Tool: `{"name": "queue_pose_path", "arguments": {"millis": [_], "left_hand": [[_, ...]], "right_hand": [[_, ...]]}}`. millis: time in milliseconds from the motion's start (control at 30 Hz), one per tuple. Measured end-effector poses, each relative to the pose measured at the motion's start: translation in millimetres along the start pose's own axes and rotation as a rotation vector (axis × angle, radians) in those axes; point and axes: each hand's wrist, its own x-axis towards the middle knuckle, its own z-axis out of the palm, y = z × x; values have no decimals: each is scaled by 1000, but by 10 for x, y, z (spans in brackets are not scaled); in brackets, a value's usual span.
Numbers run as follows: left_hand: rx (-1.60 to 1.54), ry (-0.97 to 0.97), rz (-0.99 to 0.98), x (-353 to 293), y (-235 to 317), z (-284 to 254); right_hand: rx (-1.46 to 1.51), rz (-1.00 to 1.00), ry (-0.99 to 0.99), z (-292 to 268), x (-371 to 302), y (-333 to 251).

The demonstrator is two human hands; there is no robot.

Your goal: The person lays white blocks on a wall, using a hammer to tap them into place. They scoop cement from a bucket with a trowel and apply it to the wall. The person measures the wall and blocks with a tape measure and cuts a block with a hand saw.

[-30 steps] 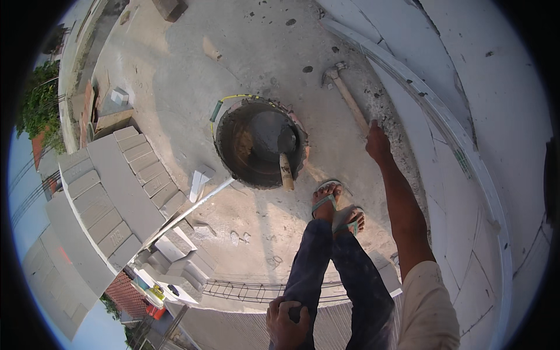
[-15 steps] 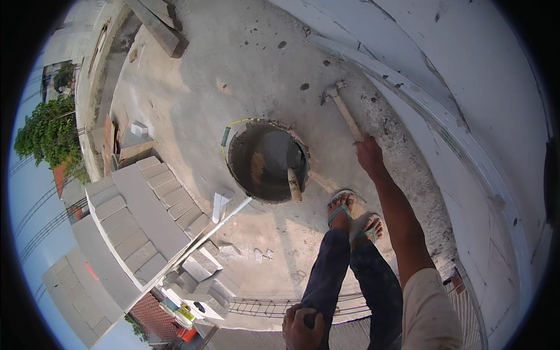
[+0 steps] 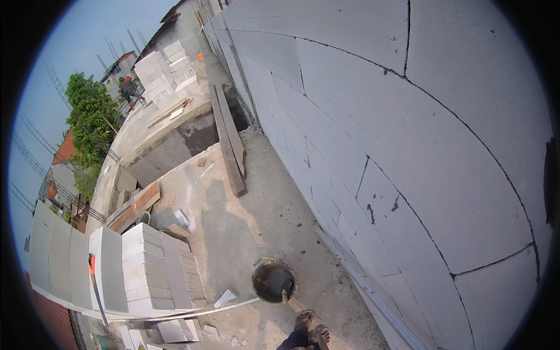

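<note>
Neither of my hands can be made out now; only my feet in sandals [image 3: 304,319] and part of my dark trousers show at the lower edge. Just beyond the feet stands a round dark bucket [image 3: 255,286] with grey wet-looking mix inside. A tool with a wooden handle [image 3: 284,296] rests in it, the handle leaning over the near rim. To the right rises a tall wall of large pale blocks [image 3: 361,128], with dark joint lines between them. The hammer held earlier cannot be made out.
Stacked pale blocks [image 3: 140,268] stand at the left, with a white block piece [image 3: 225,298] near the bucket. Long wooden planks [image 3: 228,146] reach over an opening farther ahead. A metal straightedge [image 3: 382,300] runs along the wall's foot. Another person [image 3: 128,91] is far off.
My view has swung up from the floor toward the wall and the far end. Both hands and the hammer, seen in my right hand earlier, have left the picture.
</note>
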Motion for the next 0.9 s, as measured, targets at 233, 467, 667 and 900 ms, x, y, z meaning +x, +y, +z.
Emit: {"name": "queue_pose_path", "arguments": {"millis": [233,467,667,900], "left_hand": [[-723,-571,295,-423,681,-381],[-572,-850,800,-1337,2036,-1329],[-217,-541,1227,-2371,3200,-2014],[-184,605,2061,-3050,4381,-3692]], "right_hand": [[-36,-408,11,-238,-1126,870],[34,-669,658,131,-1604,760],[341,-871,1163,46,-2399,377],[878,-1165,1197,202,-3138,568]]}}
